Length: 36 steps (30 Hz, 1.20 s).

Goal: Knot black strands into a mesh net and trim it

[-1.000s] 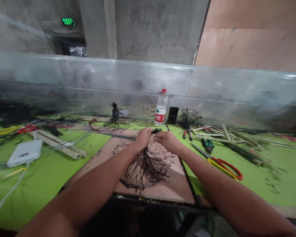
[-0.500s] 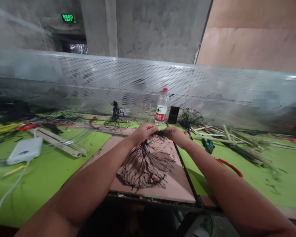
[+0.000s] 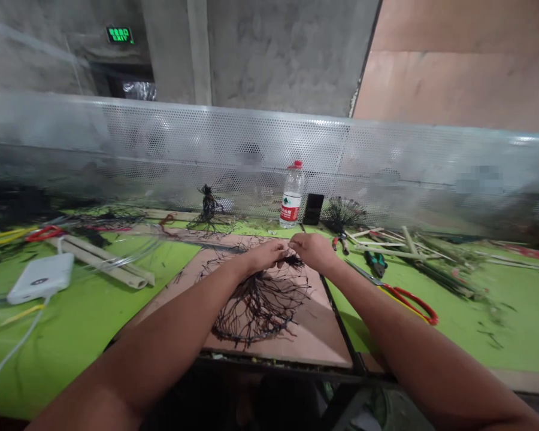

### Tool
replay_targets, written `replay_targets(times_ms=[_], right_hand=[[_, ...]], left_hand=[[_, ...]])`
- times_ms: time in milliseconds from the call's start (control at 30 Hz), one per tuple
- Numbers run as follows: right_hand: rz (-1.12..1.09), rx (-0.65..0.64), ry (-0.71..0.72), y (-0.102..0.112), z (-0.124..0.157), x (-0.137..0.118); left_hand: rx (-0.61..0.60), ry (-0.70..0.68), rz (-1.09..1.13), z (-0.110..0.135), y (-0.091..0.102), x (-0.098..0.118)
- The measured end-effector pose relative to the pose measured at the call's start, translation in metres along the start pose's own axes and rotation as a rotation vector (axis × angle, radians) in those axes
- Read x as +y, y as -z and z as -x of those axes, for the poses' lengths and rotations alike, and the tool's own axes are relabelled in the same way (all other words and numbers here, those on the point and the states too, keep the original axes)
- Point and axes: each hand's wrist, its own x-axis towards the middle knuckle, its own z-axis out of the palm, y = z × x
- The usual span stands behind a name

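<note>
A bundle of thin black branching strands (image 3: 260, 299), perhaps wire, lies on a pinkish-brown board and fans out toward me. My left hand (image 3: 267, 255) is closed around its gathered far end. From beneath the fingers a short dark tuft (image 3: 295, 261) pokes out to the right. My right hand (image 3: 313, 251) is pinched shut just above that tuft, its fingertips almost meeting the left ones. Whatever lies between the right fingertips is too small to make out.
Scissors with red handles (image 3: 415, 302) lie by my right forearm, near dark green-handled pliers (image 3: 376, 263). Behind stand a water bottle (image 3: 291, 197), a black phone-like slab (image 3: 314, 209) and another black bundle (image 3: 208, 206). A white power bank (image 3: 42, 278) with its cable is at left.
My hands have drawn closer together over the bundle's far end, and the tuft now sits below the right fingertips. The bundle's gathered part has tipped lower. More of the scissors shows.
</note>
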Motion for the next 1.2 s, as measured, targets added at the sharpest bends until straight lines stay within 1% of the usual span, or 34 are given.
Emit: replay_targets(times_ms=[67,100,200,300,367,433,500,567,667,767,833,867,933,1000,1100,1200], right_hand=[[0.042,-0.007,-0.002,0.000,0.002,-0.005],[0.059,-0.012,0.006,0.000,0.003,-0.009],[0.100,-0.031,0.081,-0.004,0.008,-0.020],[0.114,-0.014,0.137,-0.008,0.011,-0.027],[0.099,0.010,0.106,-0.009,0.011,-0.027],[0.034,0.025,0.045,-0.009,0.009,-0.024],[-0.092,0.033,-0.004,-0.008,0.007,-0.021],[-0.245,0.030,-0.012,-0.009,0.005,-0.020],[-0.436,0.001,0.024,-0.012,0.004,-0.022],[-0.575,-0.029,0.059,-0.018,0.004,-0.027],[-0.660,-0.038,0.061,-0.020,0.003,-0.028],[-0.703,-0.046,0.050,-0.022,0.003,-0.028],[-0.779,-0.087,0.001,-0.023,0.002,-0.026],[-0.845,-0.152,-0.060,-0.024,0.001,-0.021],[-0.952,-0.209,-0.097,-0.024,-0.001,-0.011],[-0.950,-0.219,-0.088,-0.022,-0.002,0.001]], left_hand=[[0.073,0.082,0.048,-0.004,-0.001,-0.004],[0.130,0.106,0.021,-0.006,-0.001,-0.005],[0.347,0.110,-0.188,-0.011,-0.002,-0.003],[0.560,0.094,-0.371,-0.009,-0.006,0.003],[0.637,0.076,-0.483,-0.006,-0.012,0.007],[0.636,0.030,-0.564,-0.004,-0.017,0.009],[0.636,-0.006,-0.546,-0.003,-0.019,0.010],[0.709,-0.014,-0.465,-0.005,-0.016,0.011],[0.843,-0.001,-0.329,-0.007,-0.006,0.012],[0.917,-0.041,-0.173,-0.008,0.000,0.013],[0.893,-0.104,0.019,-0.008,0.000,0.014],[0.852,-0.139,0.136,-0.008,0.000,0.015],[0.718,-0.202,0.345,-0.006,0.000,0.016],[0.548,-0.241,0.454,-0.002,0.005,0.017],[0.290,-0.200,0.429,0.006,0.019,0.017],[0.139,-0.130,0.302,0.014,0.033,0.017]])
